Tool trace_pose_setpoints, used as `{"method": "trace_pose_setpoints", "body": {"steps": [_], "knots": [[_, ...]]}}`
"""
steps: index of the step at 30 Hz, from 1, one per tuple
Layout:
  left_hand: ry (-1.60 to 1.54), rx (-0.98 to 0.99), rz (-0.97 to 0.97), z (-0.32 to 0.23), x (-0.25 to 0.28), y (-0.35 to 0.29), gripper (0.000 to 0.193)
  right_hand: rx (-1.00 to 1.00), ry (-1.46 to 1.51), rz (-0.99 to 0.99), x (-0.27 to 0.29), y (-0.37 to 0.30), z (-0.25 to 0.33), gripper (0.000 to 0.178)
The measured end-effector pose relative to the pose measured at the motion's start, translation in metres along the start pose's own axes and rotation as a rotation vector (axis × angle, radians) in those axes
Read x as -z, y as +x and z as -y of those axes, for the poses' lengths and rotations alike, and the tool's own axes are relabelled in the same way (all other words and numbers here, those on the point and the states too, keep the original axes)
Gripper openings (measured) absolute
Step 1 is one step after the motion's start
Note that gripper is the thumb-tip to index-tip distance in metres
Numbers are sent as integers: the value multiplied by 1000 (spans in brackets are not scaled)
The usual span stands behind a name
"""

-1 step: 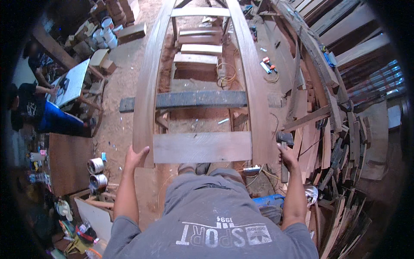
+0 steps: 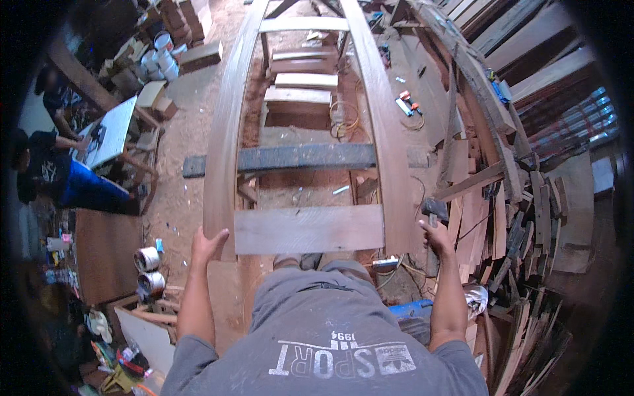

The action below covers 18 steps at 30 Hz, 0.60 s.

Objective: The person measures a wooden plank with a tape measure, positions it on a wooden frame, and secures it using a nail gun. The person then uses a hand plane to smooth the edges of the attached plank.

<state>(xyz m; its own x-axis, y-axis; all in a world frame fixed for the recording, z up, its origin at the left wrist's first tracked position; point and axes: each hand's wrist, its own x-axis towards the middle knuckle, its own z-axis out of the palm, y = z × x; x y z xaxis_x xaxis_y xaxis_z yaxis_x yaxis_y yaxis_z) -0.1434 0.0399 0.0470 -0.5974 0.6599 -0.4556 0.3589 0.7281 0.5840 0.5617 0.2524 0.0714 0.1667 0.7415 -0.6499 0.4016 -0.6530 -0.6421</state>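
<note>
Workshop interior, earthen floor (image 2: 178, 198), clutter along both sides. Far left: person in a dark top (image 2: 46, 162), second person (image 2: 54, 102) just beyond, both beside a white-topped surface (image 2: 117, 132); brown panel (image 2: 109, 254); two round cans (image 2: 158, 282) close together; white buckets (image 2: 165, 63) farther back. Left of centre: left hand (image 2: 210, 244), thumb over the upper face, pinching the outer edge of a wooden frame (image 2: 222, 142), remaining fingers largely hidden. Centre: same frame, lengthwise ahead of the body, near crosspiece (image 2: 309, 230) between its rails; dark beam (image 2: 307, 157) crossing underneath; short boards (image 2: 298, 97) stacked in the gap beyond. Right of centre: coiled cable (image 2: 357, 120); orange-and-white tool (image 2: 405, 105) on the floor; right hand (image 2: 436, 239), fingers curled round the handle of a hammer (image 2: 436, 210), just beside the right rail. Far right: offcuts and planks (image 2: 528, 231), densely piled, hemming that side; longer boards (image 2: 558, 86) behind.
</note>
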Motion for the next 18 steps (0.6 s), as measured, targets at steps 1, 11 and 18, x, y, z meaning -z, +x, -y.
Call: {"method": "trace_pose_setpoints", "body": {"steps": [1,11,18], "knots": [[99,-69,-166,1,1,-10,88,33,-5,7,-12,1,15,41],[-144,-609,-551,-80,-93,-4,13,610,-531,-359,-150,106,154,45],[-279,-835,-107,-137,-164,-65,17,795,-533,-470,-129,86,126,62]]}}
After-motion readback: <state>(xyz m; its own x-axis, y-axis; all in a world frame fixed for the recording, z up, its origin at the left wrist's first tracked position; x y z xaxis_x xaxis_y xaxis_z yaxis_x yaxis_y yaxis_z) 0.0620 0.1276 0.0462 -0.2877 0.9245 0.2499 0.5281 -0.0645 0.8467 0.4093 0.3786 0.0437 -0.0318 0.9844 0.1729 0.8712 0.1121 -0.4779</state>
